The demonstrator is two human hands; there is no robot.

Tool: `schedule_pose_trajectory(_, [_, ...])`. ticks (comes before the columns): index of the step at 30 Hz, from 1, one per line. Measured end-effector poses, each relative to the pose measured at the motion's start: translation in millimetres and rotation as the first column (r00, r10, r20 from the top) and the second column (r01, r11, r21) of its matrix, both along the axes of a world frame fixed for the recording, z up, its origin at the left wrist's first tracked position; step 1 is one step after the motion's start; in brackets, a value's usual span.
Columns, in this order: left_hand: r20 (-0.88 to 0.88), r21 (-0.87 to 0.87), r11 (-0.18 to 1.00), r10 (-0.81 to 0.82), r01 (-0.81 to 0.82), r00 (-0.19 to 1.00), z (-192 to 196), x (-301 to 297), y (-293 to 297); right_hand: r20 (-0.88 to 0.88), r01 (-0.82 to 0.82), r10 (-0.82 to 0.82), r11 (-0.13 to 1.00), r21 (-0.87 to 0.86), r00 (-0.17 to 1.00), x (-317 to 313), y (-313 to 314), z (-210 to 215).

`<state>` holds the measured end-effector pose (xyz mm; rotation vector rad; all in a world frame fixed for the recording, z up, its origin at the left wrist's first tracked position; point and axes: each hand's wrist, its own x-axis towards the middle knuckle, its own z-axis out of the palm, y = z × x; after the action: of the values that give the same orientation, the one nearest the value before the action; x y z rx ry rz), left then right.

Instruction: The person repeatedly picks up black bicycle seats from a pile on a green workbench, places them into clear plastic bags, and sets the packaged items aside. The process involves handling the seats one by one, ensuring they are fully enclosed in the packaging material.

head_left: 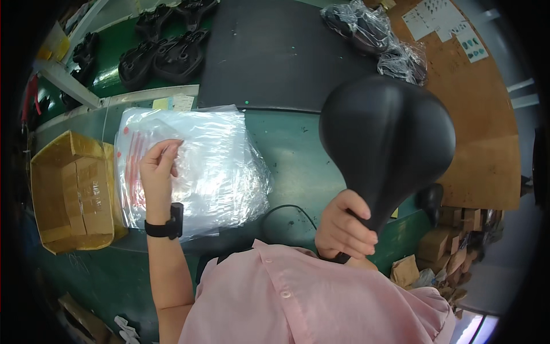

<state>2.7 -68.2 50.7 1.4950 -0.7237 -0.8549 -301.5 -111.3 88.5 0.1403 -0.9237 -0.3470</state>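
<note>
My right hand (347, 225) is wrapped around the narrow nose of a black bicycle saddle (387, 129). The saddle is held up with its smooth padded top in view and its wide end pointing away from me. To the left, a stack of clear plastic bags (215, 166) with red printed marks lies on the green table. Over these bags, my left hand (159, 166) has its thumb and fingertips pinched together. Whether bag film lies between those fingertips is too fine to make out. A black band with a watch-like case (166, 225) circles my left wrist.
A yellow-edged cardboard box (109, 189) stands left of the bags. Beyond them lies a dark flat mat (263, 57). Several black saddles (180, 54) rest at the back left, and film-wrapped ones (366, 34) at the back right. Small cardboard boxes (435, 243) are piled at lower right.
</note>
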Motion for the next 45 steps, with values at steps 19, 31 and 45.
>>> schedule_pose_trajectory(19, [-0.274,-0.108,0.908,0.364,-0.405,0.89,-83,2,-3,0.295,-0.576,-0.919,-0.096,-0.812,-0.262,73,-41,-36])
schedule_pose_trajectory(31, [0.17,0.127,0.961,0.222,-0.245,0.96,8,-9,4,0.592,-0.739,-0.804,-0.434,-0.516,0.058,78,-53,-94])
schedule_pose_trajectory(45, [0.814,0.043,0.735,-0.419,0.677,0.402,6,-158,-28,-0.17,-0.49,-0.968,0.241,-0.838,-0.185,36,-21,-126])
